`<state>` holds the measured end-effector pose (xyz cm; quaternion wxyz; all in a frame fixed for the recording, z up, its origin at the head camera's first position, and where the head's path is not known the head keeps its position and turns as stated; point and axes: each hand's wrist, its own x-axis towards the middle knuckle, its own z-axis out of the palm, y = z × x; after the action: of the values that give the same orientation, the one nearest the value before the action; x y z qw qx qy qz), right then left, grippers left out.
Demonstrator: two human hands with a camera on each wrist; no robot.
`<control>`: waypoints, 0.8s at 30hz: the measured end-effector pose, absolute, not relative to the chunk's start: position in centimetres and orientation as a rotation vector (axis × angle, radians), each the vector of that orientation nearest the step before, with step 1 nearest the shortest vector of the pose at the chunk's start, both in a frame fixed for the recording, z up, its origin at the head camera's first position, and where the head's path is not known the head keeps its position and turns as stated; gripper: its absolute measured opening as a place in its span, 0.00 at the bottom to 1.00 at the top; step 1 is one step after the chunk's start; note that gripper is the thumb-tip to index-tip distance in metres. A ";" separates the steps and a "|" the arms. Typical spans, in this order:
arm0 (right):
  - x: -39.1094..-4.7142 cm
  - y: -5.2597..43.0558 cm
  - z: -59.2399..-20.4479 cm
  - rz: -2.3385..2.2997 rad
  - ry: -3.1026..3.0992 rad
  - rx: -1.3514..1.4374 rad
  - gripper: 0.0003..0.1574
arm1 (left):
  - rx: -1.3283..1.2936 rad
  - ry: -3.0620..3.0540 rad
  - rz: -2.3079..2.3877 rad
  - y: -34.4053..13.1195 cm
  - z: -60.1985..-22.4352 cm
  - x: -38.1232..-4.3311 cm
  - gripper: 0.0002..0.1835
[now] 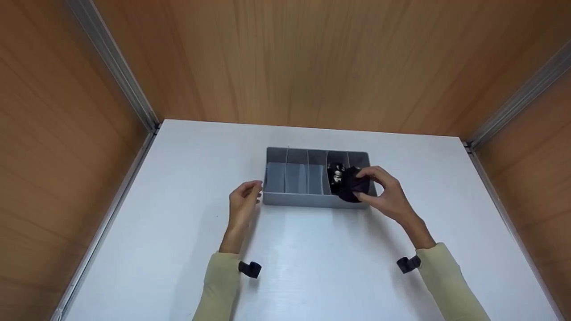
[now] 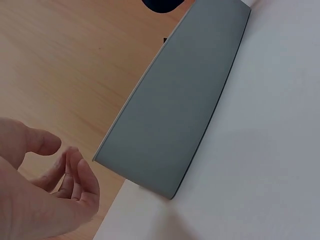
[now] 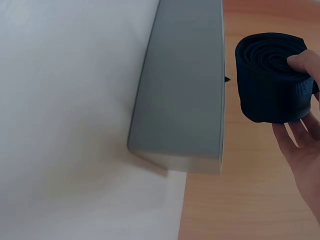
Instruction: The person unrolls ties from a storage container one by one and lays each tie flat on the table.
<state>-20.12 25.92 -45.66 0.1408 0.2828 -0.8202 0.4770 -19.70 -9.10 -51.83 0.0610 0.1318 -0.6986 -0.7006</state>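
Note:
My right hand (image 1: 387,196) pinches a rolled-up dark necktie (image 1: 352,189) between thumb and fingers, over the right end of a grey divided box (image 1: 294,199). In the right wrist view the spiral layers of the necktie (image 3: 272,82) show on top, and it is held above the box's rim. A black roll of cloth with a white pattern (image 1: 337,174) sits in the compartment to its left, partly covered by the necktie. My left hand (image 1: 243,198) holds nothing; its loosely curled fingers are right at the box's left end. The left wrist view shows thumb and fingers apart.
The box stands on a white table (image 1: 285,258), its thin dividers making several compartments in a row. Wood panels (image 1: 312,67) rise behind the table and at both sides, with metal rails (image 1: 118,58) along the corners.

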 end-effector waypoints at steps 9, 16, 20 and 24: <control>-19.5 25.1 -46.1 1.391 -2.315 0.868 0.25 | 0.419 -2.129 -2.105 -9.2 -52.2 -18.7 0.12; -18.9 24.3 -46.3 1.357 -2.316 0.891 0.26 | 0.376 -2.151 -2.098 -9.3 -52.7 -17.9 0.12; -18.7 23.8 -46.6 1.347 -2.312 0.918 0.25 | 0.363 -2.164 -2.095 -9.3 -53.0 -17.2 0.13; -18.4 23.1 -46.8 1.357 -2.305 0.949 0.26 | 0.369 -2.168 -2.094 -9.4 -53.1 -16.6 0.13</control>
<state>-18.41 23.15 -46.84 0.1511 0.3304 -0.8029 0.4726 -16.65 -9.40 -53.12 0.0524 0.1214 -0.7130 -0.6886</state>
